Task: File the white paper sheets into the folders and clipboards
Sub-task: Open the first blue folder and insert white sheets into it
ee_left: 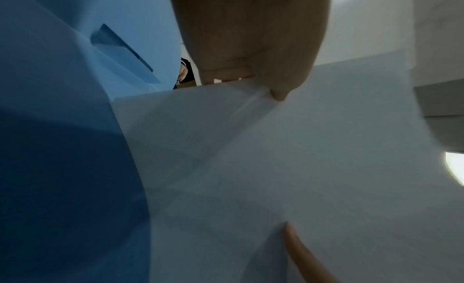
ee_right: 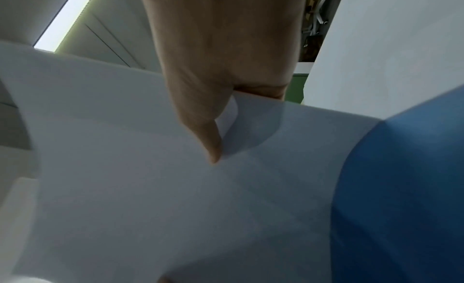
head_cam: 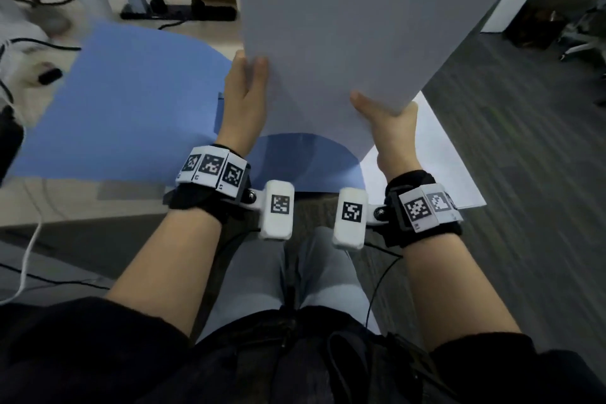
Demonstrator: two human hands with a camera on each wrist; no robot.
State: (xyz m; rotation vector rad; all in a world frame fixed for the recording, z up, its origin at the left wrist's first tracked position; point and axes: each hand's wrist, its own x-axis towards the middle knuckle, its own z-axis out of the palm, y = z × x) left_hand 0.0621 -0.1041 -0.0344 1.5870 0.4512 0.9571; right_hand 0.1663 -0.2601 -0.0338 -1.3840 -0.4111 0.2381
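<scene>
I hold a white paper sheet (head_cam: 354,33) raised and tilted in front of me. My left hand (head_cam: 249,82) pinches its left edge, thumb on top. My right hand (head_cam: 385,115) pinches its lower right edge. In the left wrist view the thumb presses the white sheet (ee_left: 301,168) and in the right wrist view the thumb lies on the sheet (ee_right: 125,168). Under the sheet an open blue folder (head_cam: 124,108) lies on the desk, with its inner pocket (ee_left: 123,60) showing. More white sheets (head_cam: 449,170) lie at the desk's right corner.
A black power strip (head_cam: 177,11) with cables and a white adapter sit at the back of the desk (head_cam: 65,213). White cables run along the left. Grey carpet (head_cam: 524,174) and an office chair base (head_cam: 583,43) are to the right.
</scene>
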